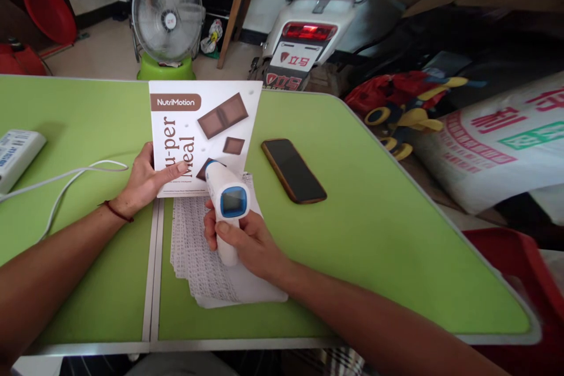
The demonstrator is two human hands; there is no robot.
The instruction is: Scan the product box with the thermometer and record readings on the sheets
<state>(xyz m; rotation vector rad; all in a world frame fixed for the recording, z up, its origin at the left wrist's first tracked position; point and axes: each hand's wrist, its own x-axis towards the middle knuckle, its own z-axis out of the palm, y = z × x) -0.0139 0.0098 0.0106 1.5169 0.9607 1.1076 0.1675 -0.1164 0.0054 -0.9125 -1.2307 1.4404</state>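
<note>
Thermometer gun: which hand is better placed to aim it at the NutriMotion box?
Right. The right hand already grips the thermometer gun, nose toward the box; the left hand steadies the box upright.

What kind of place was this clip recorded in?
Probably a home garage or storage room used as a workspace: a parked scooter and a floor fan stand behind the green folding table, with large printed sacks piled at the right.
</note>
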